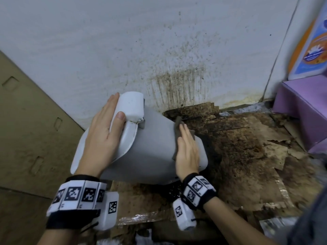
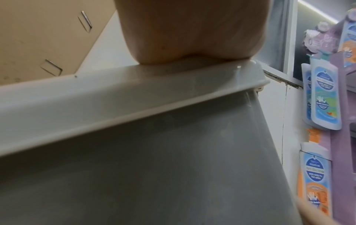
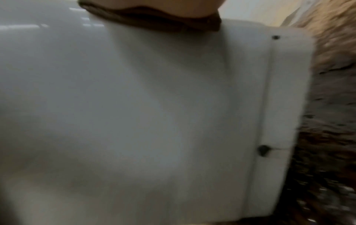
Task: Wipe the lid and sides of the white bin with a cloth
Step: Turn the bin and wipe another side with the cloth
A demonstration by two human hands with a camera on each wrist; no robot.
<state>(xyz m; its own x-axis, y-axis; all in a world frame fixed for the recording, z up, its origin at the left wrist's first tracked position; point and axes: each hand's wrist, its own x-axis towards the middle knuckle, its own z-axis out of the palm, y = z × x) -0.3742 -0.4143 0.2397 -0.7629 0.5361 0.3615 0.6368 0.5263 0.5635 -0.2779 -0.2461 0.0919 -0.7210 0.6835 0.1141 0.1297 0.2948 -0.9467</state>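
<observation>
The white bin (image 1: 154,147) is tipped over toward the left, its lid (image 1: 127,110) at the upper left and its base at the right. My left hand (image 1: 106,128) lies flat on the lid with straight fingers and the thumb over the lid's edge. My right hand (image 1: 187,149) presses a brown-grey cloth (image 1: 178,124) flat against the bin's side near the base. The left wrist view shows the palm on the lid rim (image 2: 134,91). In the right wrist view the cloth (image 3: 154,19) sits under the palm on the bin wall (image 3: 154,106).
A stained white wall (image 1: 159,50) rises behind the bin. Dirty, torn brown cardboard (image 1: 247,138) covers the floor to the right. A purple display stand (image 1: 304,106) with pouches stands at the far right, and a tan panel (image 1: 31,121) on the left.
</observation>
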